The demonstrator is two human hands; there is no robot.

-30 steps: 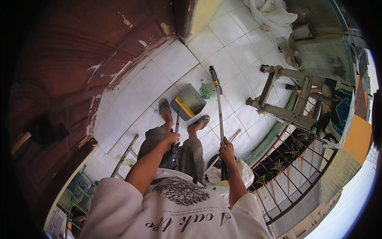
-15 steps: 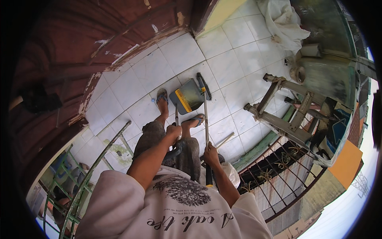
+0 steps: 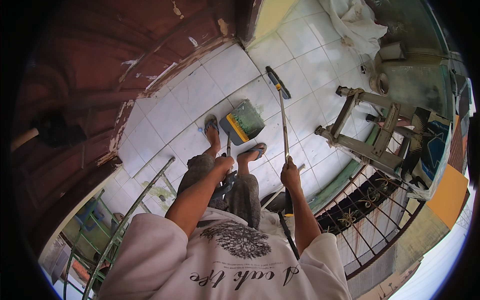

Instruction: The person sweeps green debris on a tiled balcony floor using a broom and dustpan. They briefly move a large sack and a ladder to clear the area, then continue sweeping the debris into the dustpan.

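the grey dustpan (image 3: pixel 234 136) with a yellow strip lies on the white tiled floor (image 3: pixel 200 92), near the centre of the frame, and its mouth is turned to the upper right. inside it there is a heap of small green bits (image 3: pixel 247 119), and a faint green trace shows on the tiles just beyond its edge. the left hand (image 3: pixel 224 164) is gripping the handle of this dustpan, with the fingers curled around it. the right hand (image 3: pixel 290 175) is closed around the long pole of the broom (image 3: pixel 283 125). the head of the broom, with dark bristles, is on the tiles above and to the right of the dustpan, apart from it. the dustpan stands between two feet in sandals, the left sandal (image 3: pixel 216 131) just beside it and the right sandal (image 3: pixel 260 151) a little lower. the person wears a pale shirt (image 3: pixel 145 245) with a dark tree print. further out, a metal stepladder (image 3: pixel 360 146) is at the right, a white sheet (image 3: pixel 357 25) at the upper right, and a dark red door (image 3: pixel 125 45) with peeled paint fills the upper left.
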